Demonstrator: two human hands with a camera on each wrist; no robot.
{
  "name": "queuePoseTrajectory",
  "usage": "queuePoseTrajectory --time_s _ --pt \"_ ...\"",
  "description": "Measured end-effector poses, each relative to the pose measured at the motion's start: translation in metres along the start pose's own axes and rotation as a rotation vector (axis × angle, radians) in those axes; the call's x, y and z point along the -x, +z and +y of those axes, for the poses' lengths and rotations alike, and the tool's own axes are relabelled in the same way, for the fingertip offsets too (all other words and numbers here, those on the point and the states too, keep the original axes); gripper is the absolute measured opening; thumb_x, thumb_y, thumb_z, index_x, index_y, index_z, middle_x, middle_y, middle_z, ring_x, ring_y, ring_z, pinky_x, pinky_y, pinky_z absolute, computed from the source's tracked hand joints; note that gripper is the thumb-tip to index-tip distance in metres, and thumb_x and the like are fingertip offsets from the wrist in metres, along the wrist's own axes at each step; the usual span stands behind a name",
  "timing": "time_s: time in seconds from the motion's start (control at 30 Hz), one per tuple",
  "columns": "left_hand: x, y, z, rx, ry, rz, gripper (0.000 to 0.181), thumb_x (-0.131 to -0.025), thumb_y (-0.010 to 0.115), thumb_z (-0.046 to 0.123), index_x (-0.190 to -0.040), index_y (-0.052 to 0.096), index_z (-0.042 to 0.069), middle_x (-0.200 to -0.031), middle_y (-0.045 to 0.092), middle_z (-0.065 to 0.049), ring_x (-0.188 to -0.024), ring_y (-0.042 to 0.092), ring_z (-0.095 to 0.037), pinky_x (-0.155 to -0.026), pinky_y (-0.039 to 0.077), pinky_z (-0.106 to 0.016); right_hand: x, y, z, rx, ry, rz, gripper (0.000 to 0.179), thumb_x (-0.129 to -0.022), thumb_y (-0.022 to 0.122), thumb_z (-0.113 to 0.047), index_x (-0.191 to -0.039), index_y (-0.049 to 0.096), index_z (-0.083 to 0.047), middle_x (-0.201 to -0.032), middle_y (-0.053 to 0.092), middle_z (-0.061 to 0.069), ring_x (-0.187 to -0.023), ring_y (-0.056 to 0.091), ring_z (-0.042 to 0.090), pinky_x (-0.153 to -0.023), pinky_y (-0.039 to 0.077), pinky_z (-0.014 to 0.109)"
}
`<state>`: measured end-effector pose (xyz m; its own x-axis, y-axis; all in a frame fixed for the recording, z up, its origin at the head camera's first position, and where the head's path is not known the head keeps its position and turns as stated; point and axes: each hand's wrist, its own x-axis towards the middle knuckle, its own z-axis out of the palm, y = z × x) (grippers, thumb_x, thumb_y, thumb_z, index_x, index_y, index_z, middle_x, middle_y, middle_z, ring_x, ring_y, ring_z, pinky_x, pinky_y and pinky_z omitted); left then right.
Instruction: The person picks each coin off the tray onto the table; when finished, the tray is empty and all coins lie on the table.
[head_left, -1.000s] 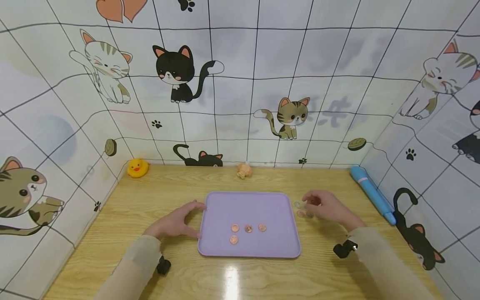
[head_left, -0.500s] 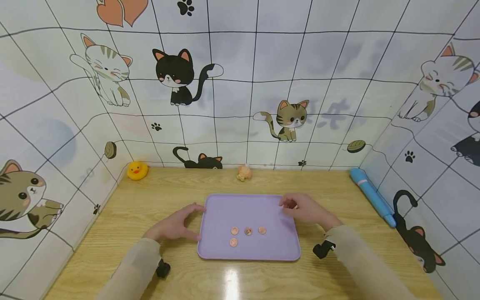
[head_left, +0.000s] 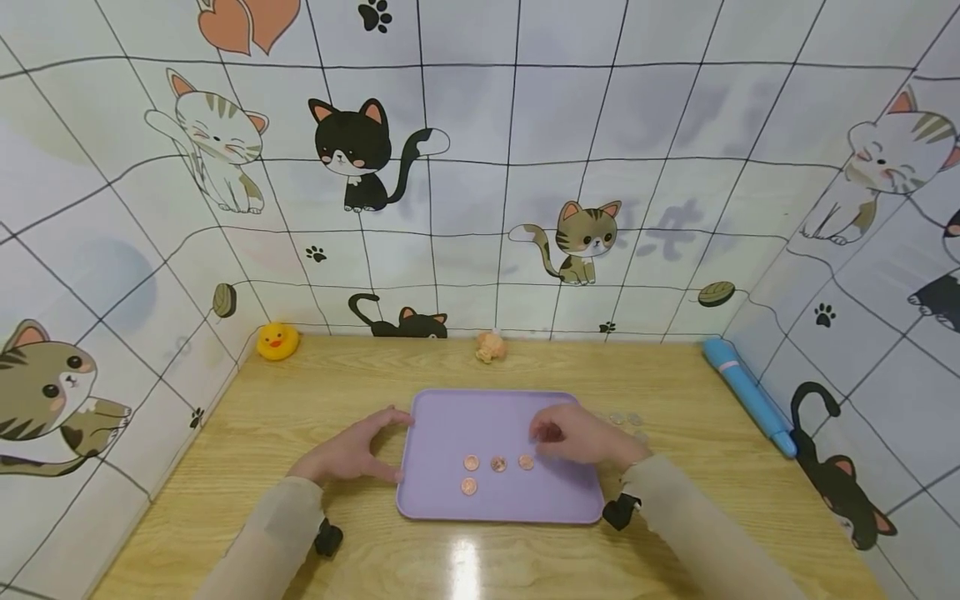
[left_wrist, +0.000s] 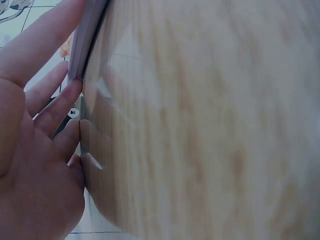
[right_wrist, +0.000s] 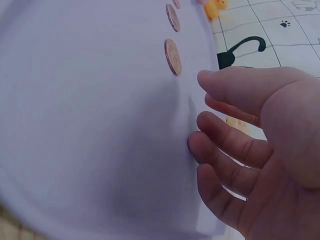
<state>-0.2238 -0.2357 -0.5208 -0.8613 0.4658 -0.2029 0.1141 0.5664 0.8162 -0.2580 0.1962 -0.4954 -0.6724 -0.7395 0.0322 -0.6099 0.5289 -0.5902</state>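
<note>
A lilac tray (head_left: 495, 510) lies on the wooden table with several copper coins (head_left: 498, 464) on it: three in a row and another below the leftmost. My left hand (head_left: 350, 450) rests at the tray's left edge, thumb and fingers spread along the rim (left_wrist: 87, 42). Over the right half of the tray is my right hand (head_left: 581, 435), its fingers bent and close over the surface. In the right wrist view its thumb (right_wrist: 235, 85) stands near the fingertips; I cannot tell whether a coin is between them. Several pale coins (head_left: 635, 419) lie on the table right of the tray.
A yellow rubber duck (head_left: 277, 342) sits at the back left corner, and a small peach-coloured figure (head_left: 491, 347) at the back middle. Along the right wall leans a thick blue pen-shaped object (head_left: 746, 396). Walls with printed cats enclose the table (head_left: 360, 554) on three sides.
My right hand has moved left from the pale coins on the table, across the tray's right rim, to over the tray. The left hand and the coins on the tray have stayed put.
</note>
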Motion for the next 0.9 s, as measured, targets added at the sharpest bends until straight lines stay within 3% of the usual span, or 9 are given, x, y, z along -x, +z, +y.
queuePoseTrajectory --time_s 0.33,0.9 --pt "0.0 0.0 0.001 -0.011 0.006 0.005 0.086 -0.075 0.097 0.032 -0.149 0.053 0.027 -0.175 0.017 -0.017 -0.161 0.007 -0.045 -0.125 0.006 -0.071 -0.005 0.009 -0.01 0.033 0.045 -0.059 0.019 -0.092 0.083 -0.025 -0.106 0.073 -0.016 -0.096 0.068 -0.005 -0.088 0.06 0.012 -0.077 0.051 0.026" --pt "-0.001 0.001 0.0 0.006 0.006 0.009 0.087 -0.074 0.097 0.033 -0.149 0.054 0.027 -0.175 0.015 -0.017 -0.161 0.007 -0.045 -0.125 0.005 -0.072 -0.009 0.009 -0.014 0.019 -0.009 -0.096 0.012 -0.091 0.082 -0.014 -0.101 0.076 -0.017 -0.096 0.068 -0.002 -0.086 0.061 0.013 -0.076 0.05 0.024"
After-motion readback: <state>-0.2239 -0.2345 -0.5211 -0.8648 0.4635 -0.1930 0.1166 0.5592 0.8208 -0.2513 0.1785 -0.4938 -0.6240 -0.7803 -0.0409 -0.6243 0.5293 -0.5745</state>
